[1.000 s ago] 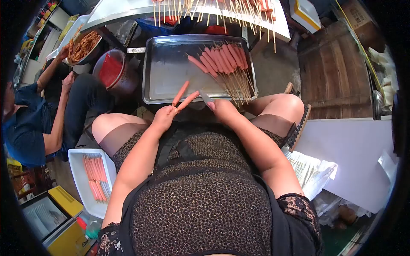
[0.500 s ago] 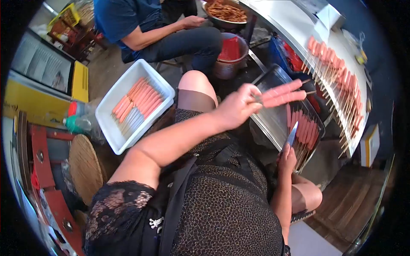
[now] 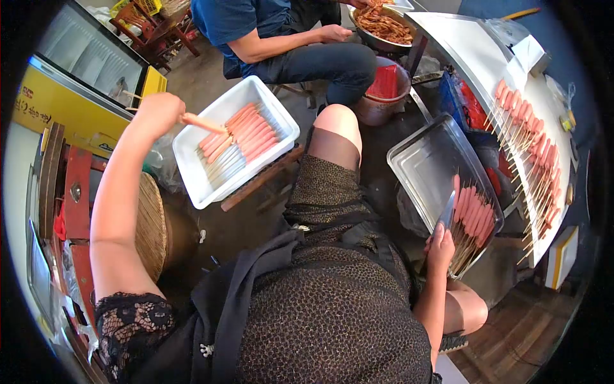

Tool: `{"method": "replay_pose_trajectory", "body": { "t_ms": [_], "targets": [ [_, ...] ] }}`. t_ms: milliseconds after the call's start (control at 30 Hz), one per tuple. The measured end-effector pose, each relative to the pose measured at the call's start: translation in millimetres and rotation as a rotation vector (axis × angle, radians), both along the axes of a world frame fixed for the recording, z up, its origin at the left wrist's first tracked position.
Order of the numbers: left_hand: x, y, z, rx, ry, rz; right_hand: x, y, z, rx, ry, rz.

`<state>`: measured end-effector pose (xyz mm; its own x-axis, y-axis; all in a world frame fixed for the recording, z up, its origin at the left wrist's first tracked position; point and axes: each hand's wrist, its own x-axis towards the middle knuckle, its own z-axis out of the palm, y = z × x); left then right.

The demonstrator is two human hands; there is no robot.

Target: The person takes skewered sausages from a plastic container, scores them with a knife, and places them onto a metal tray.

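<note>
My left hand (image 3: 160, 114) is closed over the near-left side of the white bin (image 3: 190, 185). Its fingers wrap round skewered sausages (image 3: 208, 124), with stick ends poking out to the left. Rows of sausages on sticks (image 3: 252, 134) lie inside the bin. On the right, my right hand (image 3: 440, 246) grips a knife (image 3: 449, 210), blade pointing up and away from me. It is beside the metal tray (image 3: 416, 153), where several skewered sausages (image 3: 472, 214) lie at the near right end.
A person in a blue shirt (image 3: 236, 22) sits ahead beside a bowl of brown food (image 3: 384, 29) and a bucket (image 3: 377, 110). More skewers lie along a white table (image 3: 473, 51) at right. A round woven stool (image 3: 150, 224) and a red cabinet (image 3: 78, 192) stand at left.
My view has turned left. My left hand has moved from near the metal tray to the white bin, carrying the skewered sausages. My right hand still holds the knife by the tray.
</note>
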<state>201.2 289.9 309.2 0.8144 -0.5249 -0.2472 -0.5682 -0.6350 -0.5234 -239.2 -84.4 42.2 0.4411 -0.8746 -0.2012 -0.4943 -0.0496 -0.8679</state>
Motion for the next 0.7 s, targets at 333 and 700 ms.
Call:
{"method": "replay_pose_trajectory", "body": {
  "t_ms": [333, 700],
  "targets": [
    [108.5, 36.5, -220.3, -0.354, 0.333, 0.306, -7.8, -0.6, -23.0, -0.170, 0.145, 0.094],
    [70.7, -26.0, -223.1, 0.423, 0.088, -1.008, -12.1, -4.9, -38.7, -0.254, 0.266, 0.128]
  ]
}}
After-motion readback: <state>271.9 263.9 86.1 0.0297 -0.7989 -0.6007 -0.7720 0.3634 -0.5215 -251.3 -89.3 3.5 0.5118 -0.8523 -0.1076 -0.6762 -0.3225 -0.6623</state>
